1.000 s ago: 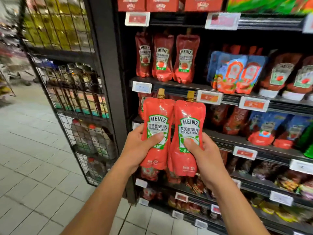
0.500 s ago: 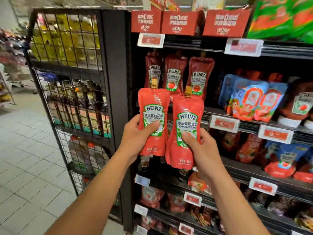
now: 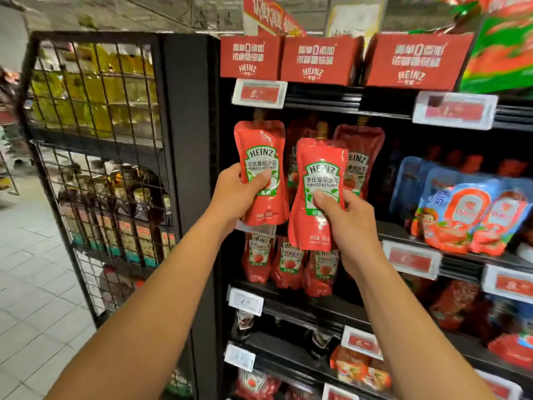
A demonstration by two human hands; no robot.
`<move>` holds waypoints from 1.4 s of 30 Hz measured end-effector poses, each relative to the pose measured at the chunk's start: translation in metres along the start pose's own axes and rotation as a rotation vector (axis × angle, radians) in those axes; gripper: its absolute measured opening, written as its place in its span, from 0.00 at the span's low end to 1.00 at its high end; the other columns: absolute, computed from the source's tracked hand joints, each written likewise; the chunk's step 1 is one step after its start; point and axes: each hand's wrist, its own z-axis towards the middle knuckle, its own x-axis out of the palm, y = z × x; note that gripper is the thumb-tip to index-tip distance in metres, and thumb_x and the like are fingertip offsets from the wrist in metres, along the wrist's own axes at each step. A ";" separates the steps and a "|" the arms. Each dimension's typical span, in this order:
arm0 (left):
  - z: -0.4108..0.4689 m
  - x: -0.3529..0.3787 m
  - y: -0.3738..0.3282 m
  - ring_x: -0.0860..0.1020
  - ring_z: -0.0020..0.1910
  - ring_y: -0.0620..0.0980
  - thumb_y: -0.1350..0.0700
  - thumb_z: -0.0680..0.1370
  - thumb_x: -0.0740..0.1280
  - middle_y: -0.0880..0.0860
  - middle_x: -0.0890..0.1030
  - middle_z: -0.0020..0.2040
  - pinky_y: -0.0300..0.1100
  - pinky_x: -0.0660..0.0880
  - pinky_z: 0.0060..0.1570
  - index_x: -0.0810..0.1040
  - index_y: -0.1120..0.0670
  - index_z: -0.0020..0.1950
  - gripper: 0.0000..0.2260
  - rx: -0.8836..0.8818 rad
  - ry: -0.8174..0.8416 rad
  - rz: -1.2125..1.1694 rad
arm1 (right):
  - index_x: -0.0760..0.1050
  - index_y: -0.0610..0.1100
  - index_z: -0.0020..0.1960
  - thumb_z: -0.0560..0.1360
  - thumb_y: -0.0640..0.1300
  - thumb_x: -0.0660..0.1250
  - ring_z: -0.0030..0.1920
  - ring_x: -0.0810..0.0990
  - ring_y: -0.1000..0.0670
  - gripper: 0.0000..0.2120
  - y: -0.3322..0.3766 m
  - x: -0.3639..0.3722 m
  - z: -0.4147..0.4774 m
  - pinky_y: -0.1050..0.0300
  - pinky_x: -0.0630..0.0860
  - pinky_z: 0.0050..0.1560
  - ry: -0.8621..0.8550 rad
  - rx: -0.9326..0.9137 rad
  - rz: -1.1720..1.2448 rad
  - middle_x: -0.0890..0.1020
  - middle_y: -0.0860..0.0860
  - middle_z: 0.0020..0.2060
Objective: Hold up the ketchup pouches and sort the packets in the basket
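Two red Heinz tomato ketchup pouches are held up in front of a black store shelf unit [image 3: 323, 99]. The left hand [image 3: 235, 194] grips the left pouch [image 3: 261, 168] at its lower half, thumb pressed across the green-edged label and the fingers wrapped behind it; the pouch stands upright with its spout at the top, close against the left end of the shelf row. The right hand [image 3: 347, 223] grips the right pouch [image 3: 318, 194] in the same way, thumb on the label front, fingers curled round the right edge and back. This pouch sits slightly lower and nearer than the left one, tilted a little to the left, and the two are just beside each other without clear contact. Behind them, more ketchup pouches [image 3: 359, 160] of the same make stand on the shelf, and a further row [image 3: 288, 264] stands on the shelf below. Right of these are blue and red pouches [image 3: 458, 209]. Red Heinz cartons [image 3: 317, 60] line the top shelf above white-framed price tags [image 3: 259, 92]. To the left, a black wire rack [image 3: 95, 145] holds yellow bottles and dark jars over a pale tiled floor [image 3: 34, 298].
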 end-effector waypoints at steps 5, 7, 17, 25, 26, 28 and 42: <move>0.028 -0.004 0.011 0.86 0.46 0.46 0.53 0.79 0.71 0.47 0.87 0.48 0.38 0.81 0.42 0.81 0.51 0.55 0.07 0.018 0.071 0.017 | 0.83 0.53 0.40 0.76 0.47 0.72 0.39 0.86 0.55 0.06 -0.005 0.020 0.024 0.61 0.80 0.37 -0.091 -0.075 -0.114 0.87 0.55 0.39; 0.038 -0.007 0.013 0.85 0.45 0.44 0.54 0.79 0.71 0.46 0.87 0.47 0.35 0.79 0.40 0.81 0.49 0.54 0.05 0.060 0.076 0.033 | 0.82 0.53 0.39 0.76 0.48 0.72 0.38 0.85 0.54 0.06 -0.010 0.030 0.031 0.59 0.81 0.37 -0.139 -0.082 -0.136 0.86 0.54 0.38; 0.059 -0.005 0.030 0.82 0.46 0.39 0.52 0.78 0.71 0.44 0.82 0.49 0.43 0.80 0.48 0.71 0.43 0.50 0.09 0.143 0.061 0.173 | 0.76 0.50 0.45 0.79 0.44 0.69 0.37 0.76 0.71 0.05 -0.020 0.059 0.038 0.77 0.69 0.38 -0.269 -0.260 -0.323 0.79 0.60 0.36; 0.045 -0.001 0.040 0.69 0.64 0.39 0.51 0.76 0.72 0.51 0.67 0.73 0.34 0.68 0.62 0.52 0.40 0.75 0.37 0.290 -0.073 0.277 | 0.71 0.50 0.61 0.73 0.49 0.75 0.50 0.81 0.57 0.20 -0.020 0.054 0.036 0.51 0.80 0.53 -0.300 -0.097 -0.411 0.81 0.56 0.51; 0.041 0.000 0.041 0.67 0.61 0.34 0.52 0.76 0.73 0.49 0.66 0.71 0.26 0.66 0.56 0.52 0.38 0.74 0.36 0.331 -0.092 0.287 | 0.67 0.50 0.65 0.71 0.50 0.77 0.52 0.80 0.54 0.27 -0.021 0.054 0.035 0.49 0.79 0.55 -0.335 -0.108 -0.435 0.80 0.54 0.53; 0.038 0.001 0.043 0.66 0.55 0.32 0.52 0.76 0.73 0.47 0.67 0.66 0.24 0.66 0.49 0.55 0.39 0.71 0.33 0.397 -0.134 0.332 | 0.62 0.51 0.67 0.67 0.52 0.80 0.55 0.76 0.52 0.37 -0.023 0.055 0.034 0.52 0.76 0.54 -0.419 -0.165 -0.529 0.74 0.52 0.57; 0.036 0.000 0.029 0.69 0.56 0.58 0.44 0.76 0.71 0.54 0.70 0.62 0.49 0.69 0.43 0.63 0.50 0.65 0.24 0.251 0.051 1.013 | 0.66 0.46 0.55 0.71 0.64 0.69 0.42 0.72 0.48 0.25 -0.030 0.054 0.019 0.56 0.68 0.37 -0.196 -0.238 -1.097 0.69 0.50 0.47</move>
